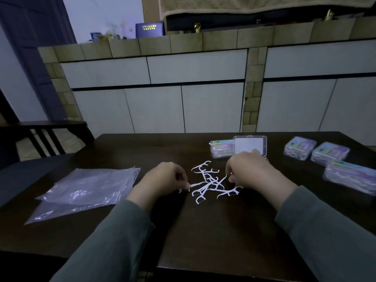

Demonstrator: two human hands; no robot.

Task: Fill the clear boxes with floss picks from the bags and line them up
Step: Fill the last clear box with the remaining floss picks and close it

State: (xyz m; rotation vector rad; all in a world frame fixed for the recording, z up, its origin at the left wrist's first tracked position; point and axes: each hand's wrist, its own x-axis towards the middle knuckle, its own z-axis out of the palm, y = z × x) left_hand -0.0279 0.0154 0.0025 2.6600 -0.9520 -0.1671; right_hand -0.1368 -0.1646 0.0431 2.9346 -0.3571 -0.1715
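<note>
A loose pile of picks (209, 181) lies on the dark tabletop (213, 231), and everything else is placed around it. The left hand (162, 179), just left of the pile, pinches a pick at the pile's edge; the right hand (252, 169), just right of it, has its fingers curled down into the picks, apparently gathering some, though exactly what it grasps is hidden. Just behind the pile an open box (249, 146) stands with its lid up, probably so handfuls can be dropped in quickly. Filled boxes (317, 152) sit well right of the pile, out of the way. Flattened bags (87, 188) lie left of it, seemingly emptied.
</note>
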